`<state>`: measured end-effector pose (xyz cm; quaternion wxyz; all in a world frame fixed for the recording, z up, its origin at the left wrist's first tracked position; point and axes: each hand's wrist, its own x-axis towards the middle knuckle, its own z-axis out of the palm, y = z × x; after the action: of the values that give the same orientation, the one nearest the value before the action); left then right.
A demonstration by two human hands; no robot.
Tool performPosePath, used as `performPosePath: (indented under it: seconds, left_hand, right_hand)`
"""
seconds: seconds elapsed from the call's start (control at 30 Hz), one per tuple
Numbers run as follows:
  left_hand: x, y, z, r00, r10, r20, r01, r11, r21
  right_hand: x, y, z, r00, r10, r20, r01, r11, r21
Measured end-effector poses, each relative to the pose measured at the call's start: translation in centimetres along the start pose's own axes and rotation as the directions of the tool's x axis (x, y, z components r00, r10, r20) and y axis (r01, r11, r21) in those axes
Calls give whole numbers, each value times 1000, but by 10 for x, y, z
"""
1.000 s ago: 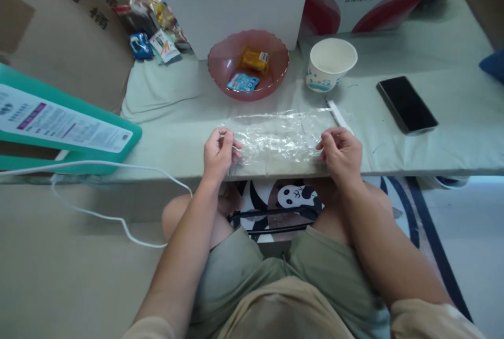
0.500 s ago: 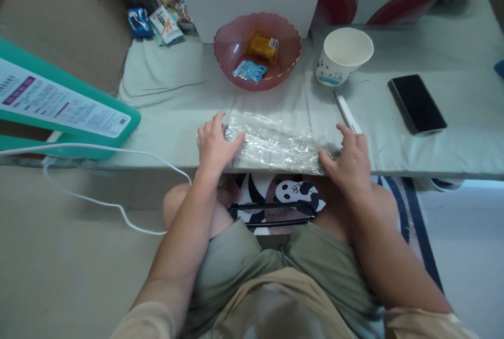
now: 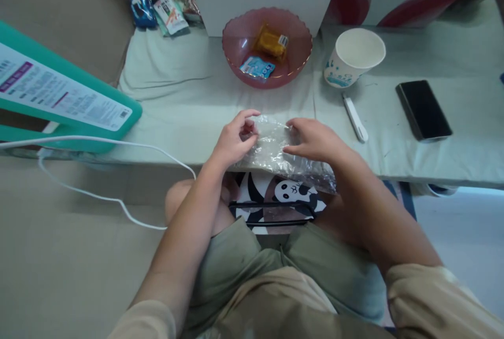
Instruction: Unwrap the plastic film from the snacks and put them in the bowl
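Note:
A crumpled sheet of clear plastic film (image 3: 275,152) lies folded at the near edge of the cloth-covered table (image 3: 189,113). My left hand (image 3: 235,137) pinches its left end with the fingertips. My right hand (image 3: 313,139) lies over the film's top, fingers gripping it near the middle. Part of the film hangs over the table edge below my right wrist.
Behind the film stands a pink bowl (image 3: 266,48) with two small packets, a white paper cup (image 3: 353,56), a white pen-like stick (image 3: 355,117) and a black phone (image 3: 423,109). A teal box (image 3: 59,100) with a white cable (image 3: 106,142) lies left. Snack packets (image 3: 165,6) sit far left.
The film lay spread flat between both hands at the table edge. Now my right hand has come left toward the left hand and the film is folded into a smaller bundle.

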<state>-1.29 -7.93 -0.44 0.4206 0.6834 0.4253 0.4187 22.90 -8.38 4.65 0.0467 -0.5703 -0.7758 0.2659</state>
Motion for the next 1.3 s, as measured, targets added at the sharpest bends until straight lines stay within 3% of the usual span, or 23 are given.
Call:
performPosePath:
  seconds: [0.1, 0.17, 0.2, 0.23, 0.3, 0.37, 0.4, 0.47, 0.57, 0.67, 0.77, 0.9, 0.97, 1.03, 1.17, 1.23, 1.3]
  left_hand:
    - [-2, 5, -11, 994, 6, -111, -25, 985, -170]
    - [-3, 10, -14, 971, -84, -225, 9, 949, -316]
    - [-3, 13, -13, 957, -159, -243, 48, 911, -410]
    - [-4, 16, -9, 946, -244, -211, 109, 857, -504]
    - [-4, 23, 7, 918, -395, -18, 302, 731, -612]
    - [-2, 30, 26, 847, -502, 172, 503, 657, -561]
    - [0, 34, 35, 813, -547, 201, 563, 649, -511]
    - [7, 41, 44, 779, -613, 132, 602, 670, -435]
    - [20, 47, 41, 770, -636, -50, 578, 729, -366]
    - [31, 40, 33, 795, -588, -150, 538, 797, -275]
    - [37, 24, 30, 836, -465, -290, 440, 885, -150]
    - [38, 6, 25, 823, -388, -414, 351, 921, -167]
    - [36, 6, 20, 828, -405, -388, 323, 910, -262]
    - [32, 10, 16, 860, -424, -284, 314, 878, -361]
    - [22, 24, 16, 919, -392, -55, 329, 834, -443]
    - [18, 29, 16, 926, -375, 32, 352, 834, -426]
    - [16, 31, 15, 916, -386, 109, 398, 837, -376]
  right_hand:
    - [12, -1, 4, 992, -116, 56, 104, 978, 182]
    - [10, 0, 9, 994, -105, -39, 110, 875, 471]
    - [9, 0, 13, 995, -41, -91, 88, 785, 613]
    - [8, 0, 17, 991, 43, -126, 63, 683, 728]
    - [7, -1, 24, 971, 183, -152, 37, 514, 857]
    - [8, -3, 29, 962, 236, -137, 21, 435, 900]
    - [8, -3, 30, 965, 233, -118, 10, 421, 907]
    - [6, -1, 30, 978, 201, -62, -28, 417, 908]
    - [-1, 4, 26, 988, 142, 61, -117, 425, 898]
    - [-6, 6, 24, 984, 124, 125, -167, 437, 884]
    - [-6, 4, 22, 983, 177, 54, -129, 443, 887]
    - [1, 11, 21, 965, 249, -80, -45, 462, 886]
    - [4, 16, 21, 937, 317, -150, -9, 451, 893]
    - [7, 19, 21, 918, 357, -171, 20, 389, 921]
    - [8, 11, 20, 980, 198, 30, -70, 198, 978]
    - [8, 3, 20, 989, 98, 113, -133, 237, 962]
    - [9, -2, 21, 990, 71, 126, -143, 353, 924]
